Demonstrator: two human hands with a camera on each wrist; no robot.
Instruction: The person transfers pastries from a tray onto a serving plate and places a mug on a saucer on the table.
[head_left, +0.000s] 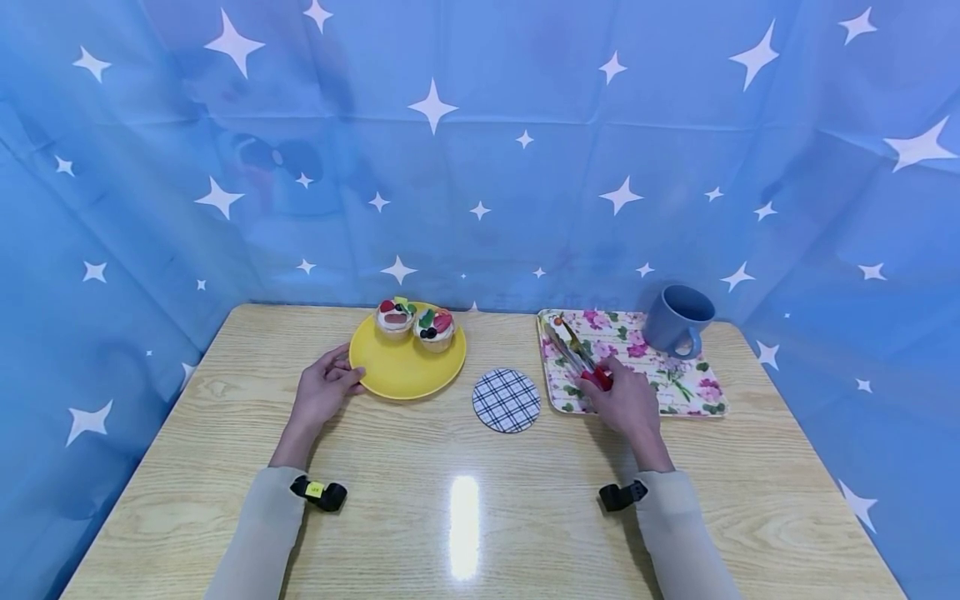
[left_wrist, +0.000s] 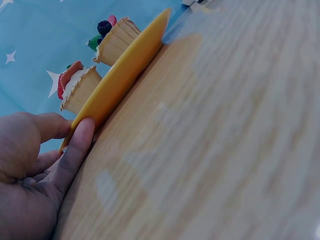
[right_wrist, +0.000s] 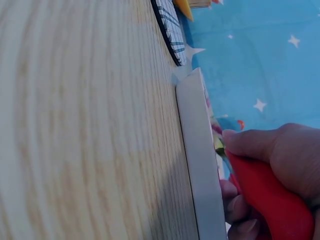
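Observation:
In the head view my left hand (head_left: 322, 387) pinches the left rim of a yellow plate (head_left: 401, 372). Two toy cupcakes (head_left: 395, 317) with berry toppings stand at the plate's far side. The left wrist view shows the thumb and fingers on either side of the plate's edge (left_wrist: 117, 80), low over the wood. My right hand (head_left: 626, 398) grips tongs by their red handles (right_wrist: 265, 195). Their metal arms point away to the far left over a flowered tray (head_left: 564, 404). A small whitish piece with an orange spot (head_left: 557, 322) lies at the tong tips.
A blue mug (head_left: 667, 321) stands at the tray's far right corner, handle toward me. Between plate and tray lies a round checked coaster (head_left: 506, 401). A blue starry curtain (head_left: 480, 167) hangs behind the wooden table (head_left: 375, 500).

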